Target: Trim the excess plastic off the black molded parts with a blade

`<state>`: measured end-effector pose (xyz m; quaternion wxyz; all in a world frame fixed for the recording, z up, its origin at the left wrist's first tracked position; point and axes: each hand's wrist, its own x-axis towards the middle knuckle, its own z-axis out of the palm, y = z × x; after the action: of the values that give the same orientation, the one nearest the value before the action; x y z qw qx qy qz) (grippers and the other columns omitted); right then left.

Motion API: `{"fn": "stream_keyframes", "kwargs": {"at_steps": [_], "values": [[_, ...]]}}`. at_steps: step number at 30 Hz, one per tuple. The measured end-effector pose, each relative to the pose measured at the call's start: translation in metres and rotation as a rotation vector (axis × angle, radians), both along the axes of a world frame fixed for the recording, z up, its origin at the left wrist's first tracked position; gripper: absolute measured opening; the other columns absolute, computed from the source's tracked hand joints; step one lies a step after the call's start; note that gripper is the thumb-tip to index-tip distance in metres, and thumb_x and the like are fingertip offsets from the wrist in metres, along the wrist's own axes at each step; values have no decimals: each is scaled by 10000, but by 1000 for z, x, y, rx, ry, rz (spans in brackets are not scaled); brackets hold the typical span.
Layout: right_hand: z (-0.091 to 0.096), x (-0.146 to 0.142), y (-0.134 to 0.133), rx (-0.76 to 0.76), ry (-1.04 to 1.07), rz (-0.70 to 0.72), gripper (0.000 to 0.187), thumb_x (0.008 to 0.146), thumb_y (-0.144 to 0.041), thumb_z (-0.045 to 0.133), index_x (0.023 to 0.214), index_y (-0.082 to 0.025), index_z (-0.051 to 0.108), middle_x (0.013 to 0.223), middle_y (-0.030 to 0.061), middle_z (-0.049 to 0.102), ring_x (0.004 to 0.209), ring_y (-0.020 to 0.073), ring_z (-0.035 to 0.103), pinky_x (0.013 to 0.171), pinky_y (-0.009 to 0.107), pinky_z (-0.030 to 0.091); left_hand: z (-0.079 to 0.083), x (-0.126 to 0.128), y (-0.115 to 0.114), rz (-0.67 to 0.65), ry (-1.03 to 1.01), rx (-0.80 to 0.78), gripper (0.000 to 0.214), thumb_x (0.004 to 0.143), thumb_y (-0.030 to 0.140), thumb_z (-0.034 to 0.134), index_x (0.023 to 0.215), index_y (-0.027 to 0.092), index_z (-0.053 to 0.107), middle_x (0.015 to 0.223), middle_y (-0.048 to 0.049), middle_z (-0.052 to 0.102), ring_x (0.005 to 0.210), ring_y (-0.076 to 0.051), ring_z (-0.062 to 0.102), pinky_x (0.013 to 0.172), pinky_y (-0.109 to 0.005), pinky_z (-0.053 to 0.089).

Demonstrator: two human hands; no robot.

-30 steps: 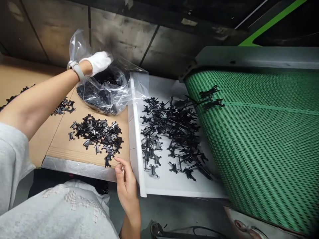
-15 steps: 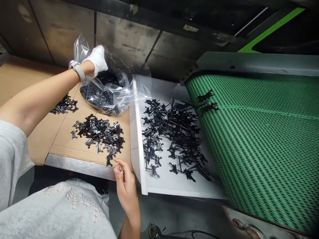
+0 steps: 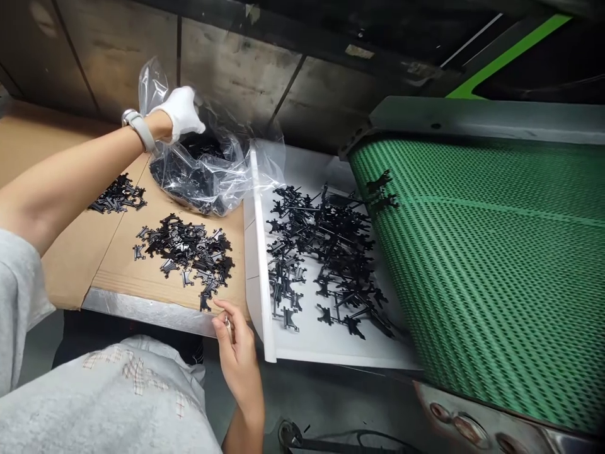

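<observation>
My left hand (image 3: 182,115), in a white glove with a watch above it, is closed over the mouth of a clear plastic bag (image 3: 231,180) full of black parts. Its fingertips are hidden, so what it holds cannot be made out. My right hand (image 3: 239,343), bare, is curled at the table's front edge around a small shiny metal tool (image 3: 228,326), mostly hidden in the palm. Just beyond its fingertips lies a pile of small black plastic parts (image 3: 184,246) on the cardboard (image 3: 155,284).
Right of the cardboard, a white tray (image 3: 302,353) holds tangled black parts on sprues (image 3: 326,246). A green conveyor belt (image 3: 496,271) slopes beside it, with more black parts (image 3: 380,189) at its near end. Another black pile (image 3: 120,194) lies under my left forearm.
The black parts on the belt have shifted slightly left, towards the tray. My left hand has barely turned above the bag. My right hand stays in place; the view has shifted a little.
</observation>
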<state>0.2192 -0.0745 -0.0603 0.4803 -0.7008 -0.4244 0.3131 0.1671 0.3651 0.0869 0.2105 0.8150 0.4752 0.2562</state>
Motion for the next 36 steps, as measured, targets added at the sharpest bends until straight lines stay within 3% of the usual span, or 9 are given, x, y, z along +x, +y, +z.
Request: {"fn": "stream_keyframes", "kwargs": {"at_steps": [4,7,10,13,19,22,26,31,36], "values": [[2,1,-9,-12,17,-12,485,1114,-643,534,1227,-248,792,985,68,799,795,202,714,681,287,593,-5,-33,-67,-242,-4,118,692,1004,642,562,1472,134,596,1344,-91,731,1165,-239,684,1120,-463,567],[2,4,-14,-12,39,-21,480,1119,-637,533,1223,-237,778,954,57,786,776,188,708,668,268,583,-45,-87,-133,-513,87,74,1074,816,954,594,1479,109,624,1582,-174,643,1435,-346,633,1272,-526,523],[0,6,-11,6,63,-21,476,1110,-638,559,1216,-232,784,930,50,777,776,181,705,655,252,569,-99,-126,-183,-390,354,-13,1415,734,1002,654,1677,-22,405,1814,-382,251,1697,-621,218,1359,-798,235],[-1,6,-5,25,84,6,451,1095,-624,604,1208,-236,808,882,33,763,741,171,691,652,244,569,-132,-122,-207,-311,562,-101,1519,644,922,844,1761,50,298,1845,-383,119,1689,-684,109,1345,-817,200],[2,0,-1,41,92,13,444,1103,-595,599,1220,-225,813,799,10,734,657,160,654,611,246,554,-141,-78,-212,-300,459,76,871,866,667,824,1610,259,625,1691,-198,562,1574,-558,458,1285,-705,371],[2,-1,-1,43,89,2,423,1092,-584,625,1201,-225,819,802,10,729,671,160,652,624,248,554,-144,-76,-210,-306,396,102,574,912,490,801,1419,225,755,1436,-158,736,1325,-430,653,1147,-572,527],[4,0,-5,43,92,-6,415,1086,-584,637,1189,-221,810,786,2,714,649,153,634,596,239,538,-148,-79,-212,-315,377,76,341,918,275,754,1239,164,790,1218,-176,772,1091,-360,731,1016,-483,586],[5,0,-10,29,108,-32,455,1088,-631,606,1191,-224,782,827,11,722,700,163,668,647,247,571,-149,-84,-212,-275,256,29,221,990,265,678,1171,192,783,1141,-176,766,942,-345,750,822,-446,588],[5,1,-17,-10,135,-49,464,1079,-661,598,1181,-242,770,838,5,714,708,165,670,669,249,579,-123,-87,-188,-180,-54,-33,213,842,93,713,1030,194,710,1003,-79,753,907,-258,709,861,-410,579]]}}
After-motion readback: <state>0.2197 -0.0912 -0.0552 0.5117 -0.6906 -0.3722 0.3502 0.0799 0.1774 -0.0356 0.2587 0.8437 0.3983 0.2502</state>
